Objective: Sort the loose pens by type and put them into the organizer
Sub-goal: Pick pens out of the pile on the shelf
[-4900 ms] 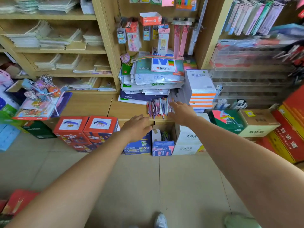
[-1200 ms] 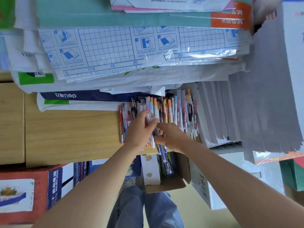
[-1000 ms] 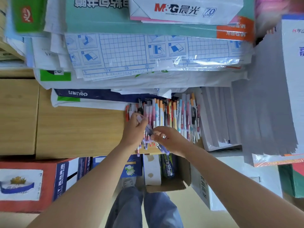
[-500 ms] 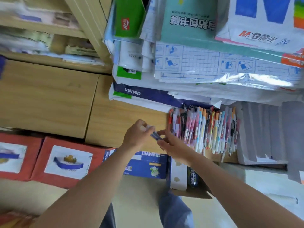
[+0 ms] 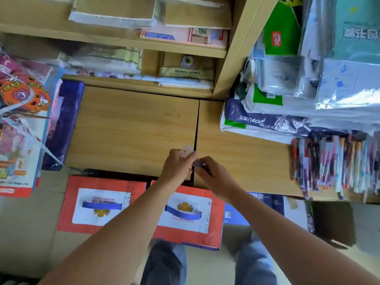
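One pen (image 5: 197, 162) between left hand (image 5: 176, 168), right hand (image 5: 214, 178) fingers (image 5: 202, 163).

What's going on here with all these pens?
A person stands at a wooden counter in what looks like a stationery shop. Their left hand and right hand meet over the counter's front edge and hold one pen between them; blur hides its type. The heap of loose pens lies further right on the counter, apart from the hands. No organizer can be made out in this view.
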